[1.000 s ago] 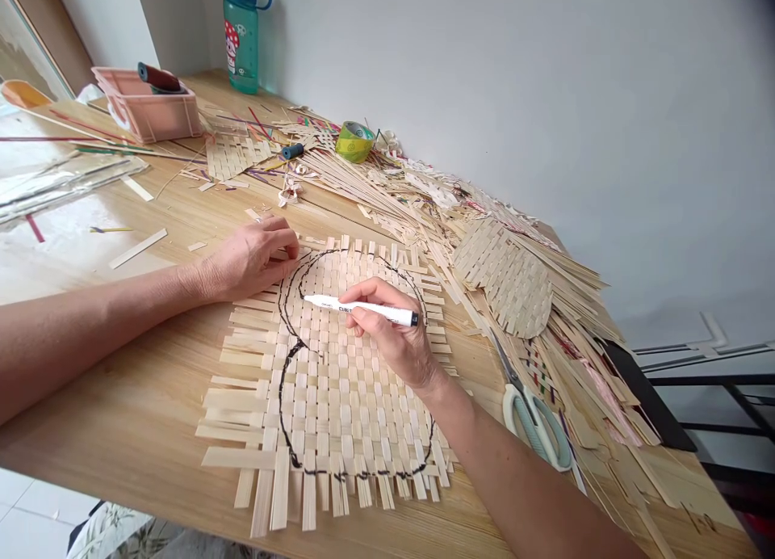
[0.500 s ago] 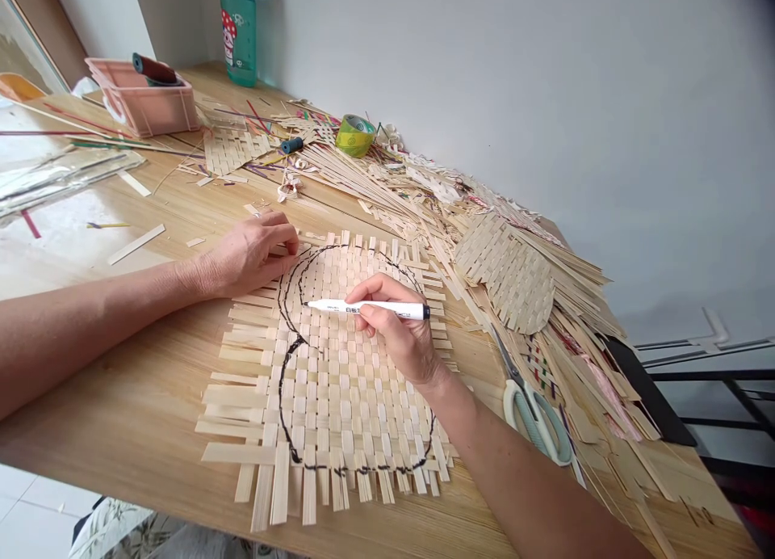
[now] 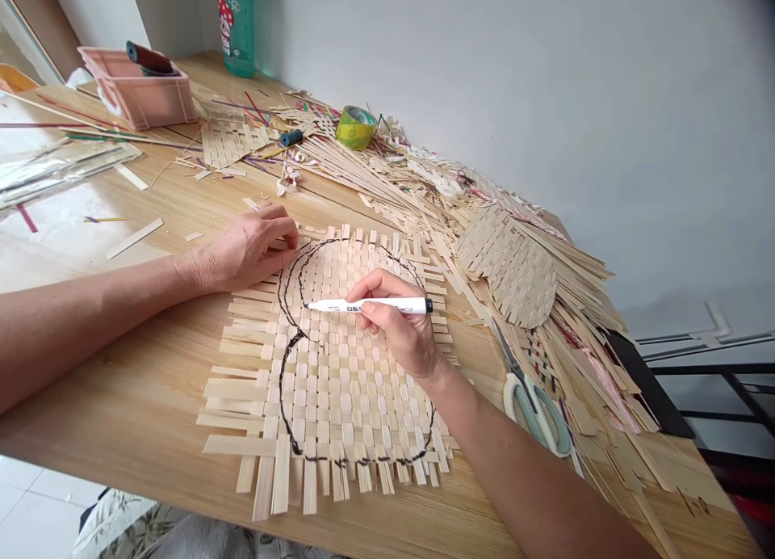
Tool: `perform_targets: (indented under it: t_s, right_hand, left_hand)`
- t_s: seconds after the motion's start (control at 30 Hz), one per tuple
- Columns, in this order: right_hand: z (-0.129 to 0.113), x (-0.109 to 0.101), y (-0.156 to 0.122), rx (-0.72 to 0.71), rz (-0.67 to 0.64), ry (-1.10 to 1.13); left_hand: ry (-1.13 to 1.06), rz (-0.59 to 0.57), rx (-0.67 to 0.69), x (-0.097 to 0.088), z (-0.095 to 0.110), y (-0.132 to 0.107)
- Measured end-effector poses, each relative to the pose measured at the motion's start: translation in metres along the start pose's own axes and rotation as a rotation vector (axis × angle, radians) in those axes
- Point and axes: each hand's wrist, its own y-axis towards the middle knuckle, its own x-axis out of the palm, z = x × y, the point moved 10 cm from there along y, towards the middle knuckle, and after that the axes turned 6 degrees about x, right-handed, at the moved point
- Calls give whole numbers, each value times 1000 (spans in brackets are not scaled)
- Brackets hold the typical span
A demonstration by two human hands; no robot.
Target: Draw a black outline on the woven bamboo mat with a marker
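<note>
A woven mat (image 3: pixel 351 381) of pale flat strips lies on the wooden table, its loose strip ends sticking out on all sides. Thick black marker lines on it form a rounded outline, pinched in at the left, with a second curve inside the upper left. In my right hand (image 3: pixel 400 325) is a white whiteboard marker (image 3: pixel 381 305), held nearly level between thumb and fingers. Its dark tip meets the mat at the lower end of the inner curve. My left hand (image 3: pixel 257 244) is at the mat's upper left edge, fingers curled and closed on it, fingertips partly hidden.
Scissors (image 3: pixel 533 413) with pale handles lie to the right. A smaller woven piece (image 3: pixel 508 264) rests on heaped strips beyond them. Toward the wall are a tape roll (image 3: pixel 355 128), a dark spool (image 3: pixel 291 137), a pink basket (image 3: pixel 148 98) and a teal bottle (image 3: pixel 236 30).
The marker tip has shifted very slightly down along the inner curve. The whole view has tilted a little; my left hand keeps its place on the mat.
</note>
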Motion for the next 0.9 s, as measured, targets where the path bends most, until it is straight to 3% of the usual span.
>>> perform_targets:
  t_s: [0.9]
  right_hand:
    - [1, -1, -3, 36, -4, 36]
  left_hand:
    - [2, 16, 19, 1, -2, -2]
